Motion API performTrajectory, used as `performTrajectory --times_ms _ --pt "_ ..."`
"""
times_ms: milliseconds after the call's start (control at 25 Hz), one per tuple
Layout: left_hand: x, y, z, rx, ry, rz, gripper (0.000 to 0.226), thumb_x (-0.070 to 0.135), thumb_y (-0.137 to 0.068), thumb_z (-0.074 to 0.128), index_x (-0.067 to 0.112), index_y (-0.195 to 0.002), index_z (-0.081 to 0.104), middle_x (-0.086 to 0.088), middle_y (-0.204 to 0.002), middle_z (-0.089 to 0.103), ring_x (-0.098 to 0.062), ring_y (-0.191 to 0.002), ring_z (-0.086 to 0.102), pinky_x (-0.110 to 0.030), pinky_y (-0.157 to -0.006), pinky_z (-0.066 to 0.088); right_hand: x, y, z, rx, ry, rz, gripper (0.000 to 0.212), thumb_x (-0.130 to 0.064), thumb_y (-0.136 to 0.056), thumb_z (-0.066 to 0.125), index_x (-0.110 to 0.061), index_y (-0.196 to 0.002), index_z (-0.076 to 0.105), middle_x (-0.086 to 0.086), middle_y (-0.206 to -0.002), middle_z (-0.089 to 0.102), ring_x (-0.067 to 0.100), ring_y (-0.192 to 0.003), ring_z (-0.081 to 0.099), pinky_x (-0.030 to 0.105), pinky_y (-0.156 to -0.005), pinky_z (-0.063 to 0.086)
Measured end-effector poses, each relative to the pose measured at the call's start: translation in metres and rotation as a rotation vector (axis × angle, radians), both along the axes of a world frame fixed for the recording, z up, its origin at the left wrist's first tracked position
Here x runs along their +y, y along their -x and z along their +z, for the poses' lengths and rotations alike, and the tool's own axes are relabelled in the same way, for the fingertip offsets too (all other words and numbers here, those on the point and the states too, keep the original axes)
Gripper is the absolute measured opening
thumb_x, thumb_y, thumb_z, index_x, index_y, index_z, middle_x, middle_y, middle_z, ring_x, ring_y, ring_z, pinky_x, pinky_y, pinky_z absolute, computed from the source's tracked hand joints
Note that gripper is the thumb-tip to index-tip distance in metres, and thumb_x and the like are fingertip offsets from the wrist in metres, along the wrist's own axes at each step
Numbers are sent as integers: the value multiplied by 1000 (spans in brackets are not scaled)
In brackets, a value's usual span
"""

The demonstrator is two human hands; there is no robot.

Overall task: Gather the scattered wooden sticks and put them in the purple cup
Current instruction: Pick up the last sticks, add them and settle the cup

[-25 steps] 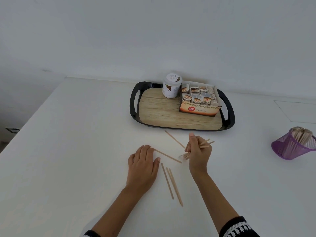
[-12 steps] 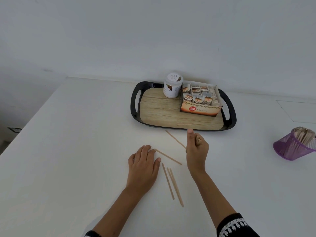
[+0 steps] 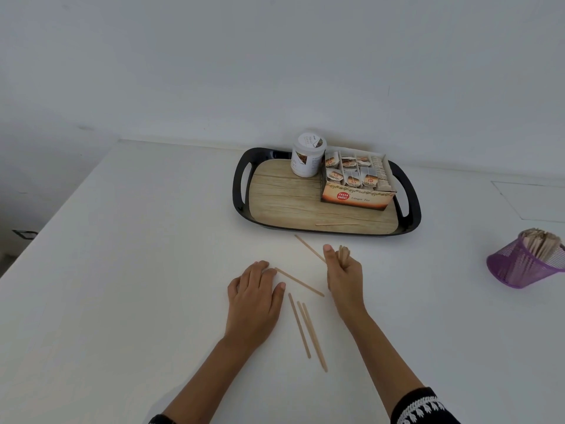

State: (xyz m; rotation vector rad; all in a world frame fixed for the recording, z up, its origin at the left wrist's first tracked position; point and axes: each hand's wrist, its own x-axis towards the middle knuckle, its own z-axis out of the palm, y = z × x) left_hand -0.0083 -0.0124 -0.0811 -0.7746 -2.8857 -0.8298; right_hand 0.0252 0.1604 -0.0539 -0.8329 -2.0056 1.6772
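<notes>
Loose sticks nearest: three thin, flat, pale wooden sticks (image 3: 307, 330) lie side by side on the white tabletop (image 3: 137, 286), toward its near edge, between the two forearms.
Left hand: the left hand (image 3: 255, 296) lies palm down with fingers straight and relaxed, holding nothing; its fingertips are just beside the end of a slanted wooden stick (image 3: 299, 282).
Right hand: the right hand (image 3: 344, 275) is curled round a small bundle of gathered sticks (image 3: 344, 254), whose ends poke up above the fist.
Further sticks: one angled stick (image 3: 309, 248) runs from the thumb toward the tray; another stick (image 3: 336, 224) lies on the near edge of the black-rimmed, wood-patterned tray (image 3: 241, 191).
Purple cup: the purple mesh cup (image 3: 519, 267), already packed with sticks, stands well apart at the tabletop's right edge.
Handling: the sticks look light, stiff and thin, so probably snappable if bent; lying flat, they likely need a fingernail under one end or a slide before pinching.
Hard to make out: the bundle's count is hidden inside the fist; the cup is cut off at the frame's right side.
Tray load: a white jar (image 3: 307, 154) and an open tea-bag box (image 3: 356, 182) stand at its far side.
</notes>
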Motion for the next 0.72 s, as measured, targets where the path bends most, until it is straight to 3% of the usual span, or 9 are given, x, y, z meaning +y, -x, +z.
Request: performTrajectory --times_ms 80,160,280,360,440,600,720 --pt "0 4 4 -115 -140 40 28 32 -100 39 21 -118 57 5 -126 55 -13 -123 47 -35 -103 27 -3 -1 2 -169 -35 100 34 -37 -88 60 -13 -69 45 1 -59 44 12 -52 41 21 -51 36" --pt "1 5 13 -268 -404 33 19 26 -99 46 23 -112 59 11 -114 60 -4 -111 53 -30 -99 36 -12 -4 8 -317 -113 197 22 -27 -85 65 -18 -100 51 -2 -74 56 8 -61 53 14 -53 39" --pt "11 -2 31 -436 -607 -52 17 28 -96 51 28 -104 66 12 -102 61 -2 -100 56 -18 -84 45 -29 -8 15 -411 -272 350 76 -14 -83 66 -22 -142 18 1 -101 63 10 -81 61 14 -63 47" --pt "21 -7 37 -578 -630 -75 16 34 -94 54 31 -99 68 8 -102 58 -3 -99 55 -16 -83 45 -40 -9 16 -411 -374 392 97 -16 -83 67 -24 -148 -5 3 -119 58 15 -96 62 24 -80 53" --pt "28 -12 40 -714 -709 -29 23 38 -93 54 22 -95 69 1 -100 57 -7 -95 57 -23 -85 49 -45 -11 16 -397 -449 397 104 -18 -84 67 -25 -147 -17 5 -126 52 13 -100 61 24 -83 51" --pt "35 -18 37 -878 -849 52 33 37 -100 42 15 -101 67 -5 -101 69 -15 -98 65 -32 -87 52 -51 -12 21 -375 -429 457 104 -18 -83 68 -29 -148 -13 3 -141 39 13 -111 58 19 -88 48" --pt "30 -5 36 -998 -1130 253 39 34 -103 35 6 -100 62 -7 -93 73 -20 -93 69 -35 -84 54 -38 -10 37 -419 -275 750 104 -28 -74 77 -32 -148 3 -7 -139 37 10 -110 56 21 -87 48"
